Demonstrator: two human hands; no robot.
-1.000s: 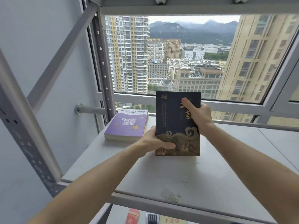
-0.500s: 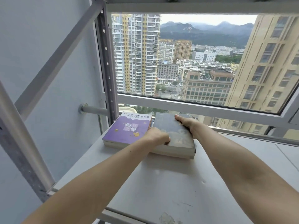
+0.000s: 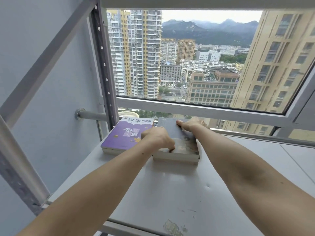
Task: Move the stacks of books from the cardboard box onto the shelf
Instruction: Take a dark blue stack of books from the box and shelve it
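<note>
A dark book point(image 3: 184, 143) lies flat on the grey shelf board point(image 3: 170, 193), right beside a purple book point(image 3: 126, 133) at the shelf's back left. My left hand point(image 3: 156, 137) grips the dark book's near left edge, fingers curled, one fingertip on the cover. My right hand point(image 3: 191, 125) holds its far end with the thumb on top. The cardboard box is out of view.
A perforated metal upright point(image 3: 104, 65) and a diagonal brace point(image 3: 42, 65) frame the shelf's left side against a grey wall. A window frame point(image 3: 204, 106) runs along the back. A metal rail point(image 3: 92, 114) sticks out of the wall behind the purple book.
A second ago both hands held the dark book upright above the shelf. It now lies flat next to the purple book, with both hands still on it.
</note>
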